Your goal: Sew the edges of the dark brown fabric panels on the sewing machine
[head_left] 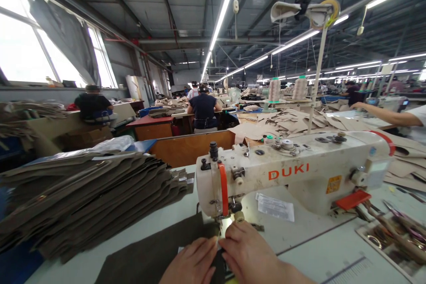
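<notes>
A dark olive-grey fabric piece [149,248] lies flat on the sewing machine's bed, its far end near the needle. My left hand [191,262] rests on the fabric, fingers bent and pressed together at its edge just in front of the needle. Close beside it, my right hand [249,250] has its fingertips pinched on the same edge, almost touching my left fingertips. The white sewing machine [246,168] stands right in front of both hands, its lamp lighting the needle area. A bit of something white shows beside my left hand. The fingers hide the pinched edge.
A tall stack of dark fabric pieces [100,195] lies to the left. A clear plastic packet [275,207] sits on the machine bed. At right is a tray [382,253] with scissors and tools. Light fabric pieces [286,122] and thread cones [274,89] are behind; co-workers sit farther off.
</notes>
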Demonstrator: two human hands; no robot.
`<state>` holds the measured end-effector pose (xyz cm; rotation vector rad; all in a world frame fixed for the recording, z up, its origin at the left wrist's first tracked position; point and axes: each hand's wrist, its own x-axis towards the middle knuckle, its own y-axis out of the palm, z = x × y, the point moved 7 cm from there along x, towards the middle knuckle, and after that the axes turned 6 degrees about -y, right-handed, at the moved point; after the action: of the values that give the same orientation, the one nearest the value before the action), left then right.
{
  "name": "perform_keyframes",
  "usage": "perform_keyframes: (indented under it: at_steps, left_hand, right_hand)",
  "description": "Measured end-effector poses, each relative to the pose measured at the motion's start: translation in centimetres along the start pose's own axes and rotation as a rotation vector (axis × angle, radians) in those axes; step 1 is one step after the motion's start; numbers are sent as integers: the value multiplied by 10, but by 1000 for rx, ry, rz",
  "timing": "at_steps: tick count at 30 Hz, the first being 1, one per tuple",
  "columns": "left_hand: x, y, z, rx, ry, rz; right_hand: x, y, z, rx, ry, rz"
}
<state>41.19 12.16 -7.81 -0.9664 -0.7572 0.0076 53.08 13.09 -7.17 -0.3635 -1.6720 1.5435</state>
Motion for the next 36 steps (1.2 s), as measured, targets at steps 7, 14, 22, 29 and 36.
perform_keyframes:
  at_steps: [7, 14, 22, 29, 36]
  left_hand:
    - [8, 10, 9, -94, -131, 87]
    - [10, 7, 6, -123, -76, 59]
    - [13, 5, 8, -96, -75, 37]
    - [15, 1, 9, -127, -86, 13]
    - [18, 3, 9, -162, -86, 19]
  right_hand:
    - [-1, 7, -9, 56, 73, 18]
    - [1, 10, -9, 28, 63, 24]
    - [1, 10, -12, 30, 78, 4]
    - [-2, 12, -14, 26, 70, -36]
    - [0, 9, -11, 4, 77, 5]
